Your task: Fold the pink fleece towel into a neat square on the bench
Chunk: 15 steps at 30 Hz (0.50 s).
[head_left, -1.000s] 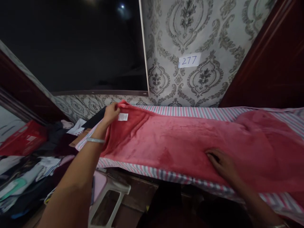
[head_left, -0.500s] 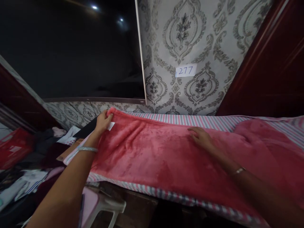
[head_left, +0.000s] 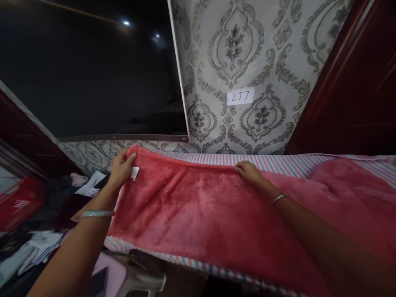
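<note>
A plush coral-red blanket (head_left: 198, 210) is spread over a pink, grey and white striped cloth (head_left: 278, 164). At its far left corner, beside a small white tag (head_left: 134, 173), my left hand (head_left: 122, 167) is closed on the blanket and lifts it a little. My right hand (head_left: 250, 172) pinches the blanket's far edge further right. Between the two hands that edge runs fairly straight, with soft creases below it. Toward the right, the blanket is bunched into a raised fold.
A large dark television (head_left: 93, 74) stands against the patterned wall, which bears a paper marked 277 (head_left: 240, 96). At lower left are a pink stool (head_left: 114, 270), heaped clothes (head_left: 37, 247) and a red bag (head_left: 21, 202). Dark red wood panelling (head_left: 352, 95) rises on the right.
My right hand has closed on the blanket's far edge, after hovering over it with fingers apart. My left hand has drawn the corner slightly left, and the creases have partly smoothed.
</note>
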Each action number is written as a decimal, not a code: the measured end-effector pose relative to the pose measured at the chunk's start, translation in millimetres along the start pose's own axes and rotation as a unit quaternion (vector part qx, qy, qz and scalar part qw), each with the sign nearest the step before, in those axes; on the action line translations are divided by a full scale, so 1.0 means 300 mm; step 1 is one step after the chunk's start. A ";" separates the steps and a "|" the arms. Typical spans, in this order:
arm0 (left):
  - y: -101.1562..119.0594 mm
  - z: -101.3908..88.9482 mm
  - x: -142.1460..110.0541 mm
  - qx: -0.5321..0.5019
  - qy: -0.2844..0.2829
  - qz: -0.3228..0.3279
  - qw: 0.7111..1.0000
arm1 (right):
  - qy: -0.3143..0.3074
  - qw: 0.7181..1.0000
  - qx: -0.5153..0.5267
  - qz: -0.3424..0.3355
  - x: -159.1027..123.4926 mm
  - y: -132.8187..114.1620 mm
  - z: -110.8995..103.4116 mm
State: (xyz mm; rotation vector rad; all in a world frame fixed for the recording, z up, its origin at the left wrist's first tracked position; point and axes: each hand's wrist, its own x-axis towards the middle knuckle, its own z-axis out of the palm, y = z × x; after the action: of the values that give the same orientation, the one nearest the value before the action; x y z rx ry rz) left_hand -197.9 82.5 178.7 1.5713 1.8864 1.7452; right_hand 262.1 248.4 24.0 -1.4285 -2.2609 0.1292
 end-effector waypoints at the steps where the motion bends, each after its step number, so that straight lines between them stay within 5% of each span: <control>1: -0.004 0.003 0.002 -0.002 0.008 -0.005 1.000 | 0.021 1.000 0.006 -0.003 -0.016 0.000 -0.018; 5: -0.027 0.015 0.012 -0.011 0.053 -0.032 0.998 | 0.040 0.997 0.071 0.000 -0.149 -0.045 -0.147; 10: -0.042 0.010 0.012 -0.014 0.056 -0.044 0.997 | -0.139 0.953 0.259 -0.072 -0.378 -0.152 -0.365; 12: -0.040 0.009 0.011 -0.023 0.046 -0.056 0.997 | -0.195 0.935 0.288 -0.066 -0.427 -0.157 -0.389; 15: -0.034 0.013 0.010 -0.020 0.036 -0.062 0.997 | -0.217 0.936 0.274 -0.040 -0.415 -0.103 -0.321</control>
State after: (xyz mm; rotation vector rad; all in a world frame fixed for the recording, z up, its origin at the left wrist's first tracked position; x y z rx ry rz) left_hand -202.4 89.4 170.8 1.3655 1.9242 1.7964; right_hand 321.7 109.7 78.4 -1.0744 -2.3356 1.0519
